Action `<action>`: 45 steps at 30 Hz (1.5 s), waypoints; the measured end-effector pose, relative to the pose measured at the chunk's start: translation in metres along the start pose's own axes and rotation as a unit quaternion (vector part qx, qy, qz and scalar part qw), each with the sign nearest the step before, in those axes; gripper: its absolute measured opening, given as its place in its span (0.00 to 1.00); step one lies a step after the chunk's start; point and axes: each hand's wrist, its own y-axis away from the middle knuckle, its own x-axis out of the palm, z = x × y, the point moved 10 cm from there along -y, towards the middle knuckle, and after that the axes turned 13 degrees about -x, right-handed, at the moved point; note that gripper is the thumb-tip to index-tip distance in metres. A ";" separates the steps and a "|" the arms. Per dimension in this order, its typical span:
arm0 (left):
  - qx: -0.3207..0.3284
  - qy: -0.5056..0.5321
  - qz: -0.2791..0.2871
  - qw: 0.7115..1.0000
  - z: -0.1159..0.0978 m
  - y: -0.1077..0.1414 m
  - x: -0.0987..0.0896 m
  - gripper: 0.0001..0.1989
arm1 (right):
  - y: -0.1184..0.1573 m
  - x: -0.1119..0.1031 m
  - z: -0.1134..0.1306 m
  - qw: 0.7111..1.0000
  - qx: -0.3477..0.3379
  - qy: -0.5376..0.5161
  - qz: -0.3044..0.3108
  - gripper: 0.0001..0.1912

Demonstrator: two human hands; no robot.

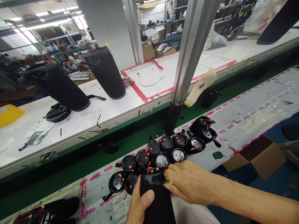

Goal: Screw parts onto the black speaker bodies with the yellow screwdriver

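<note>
In the lower middle, my left hand (140, 203) is wrapped round a black fabric-covered cylinder (157, 202) that looks like a speaker body. Red wires (149, 169) stick out of its top end. My right hand (184, 180) is closed at the right side of that top rim, with a small yellow-green thing (168, 180) showing between its fingers; its kind is mostly hidden. Just beyond my hands stand several similar black cylinders (153, 147), upright and close together, with open tops showing wires and small connectors.
The cylinders stand on a ledge (233, 127) covered in printed film. Past a green belt (88, 165), a white bench (112, 109) carries two taller cylinders (106, 73) and a yellow tape roll (10, 115). A metal post (191, 53) rises ahead; a cardboard box (263, 155) is at right.
</note>
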 end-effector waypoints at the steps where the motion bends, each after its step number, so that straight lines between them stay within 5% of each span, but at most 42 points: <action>1: -0.010 0.014 0.011 1.000 0.001 -0.001 0.001 0.36 | 0.002 -0.001 -0.002 1.000 -0.001 -0.025 -0.015 0.08; 6: -0.066 0.088 0.032 0.993 0.006 -0.003 0.005 0.25 | 0.013 -0.022 -0.011 0.980 0.029 -0.158 -0.117 0.09; 12: -0.004 -0.009 -0.009 1.000 -0.013 0.003 0.004 0.38 | 0.002 -0.028 -0.003 0.998 0.045 -0.021 -0.034 0.05; 18: 0.022 -0.102 -0.089 0.991 -0.023 0.008 -0.010 0.44 | -0.006 -0.028 0.012 0.998 0.004 0.053 -0.026 0.11; 26: 0.065 -0.133 -0.108 0.983 -0.042 0.021 0.000 0.37 | -0.003 -0.019 0.014 0.998 -0.010 0.056 -0.023 0.08; 37: 0.061 -0.177 -0.126 0.974 -0.040 0.019 -0.001 0.36 | -0.001 -0.019 0.013 0.993 -0.016 0.111 -0.028 0.12; 45: 0.070 -0.237 -0.192 0.950 -0.040 0.025 -0.001 0.36 | 0.002 -0.016 0.018 0.989 -0.014 0.149 -0.001 0.14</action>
